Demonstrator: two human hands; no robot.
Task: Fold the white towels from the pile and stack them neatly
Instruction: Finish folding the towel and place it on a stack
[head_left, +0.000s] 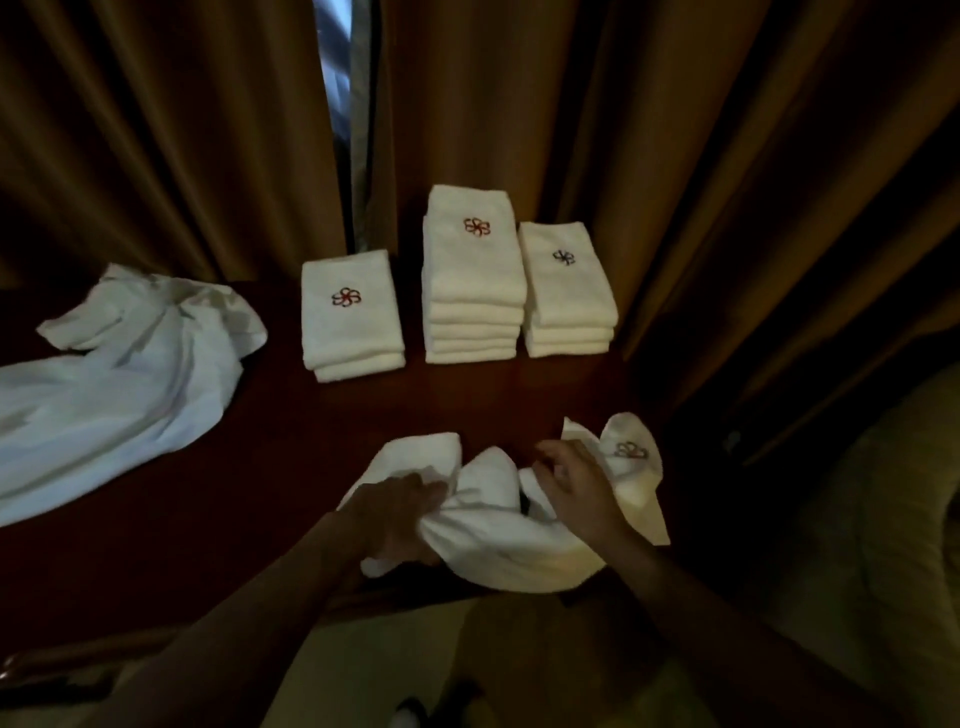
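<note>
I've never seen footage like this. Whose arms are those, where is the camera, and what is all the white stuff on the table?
No machine here: a person wears a camera on the head, looking forward and down, so the arms are their own. The left hand and right hand both grip a crumpled white towel at the near edge of the dark wooden table. Farther back stand three stacks of folded towels: a short left stack, a tall middle stack and a right stack. At the left lies a loose white cloth, unfolded. Brown curtains hang behind.
</note>
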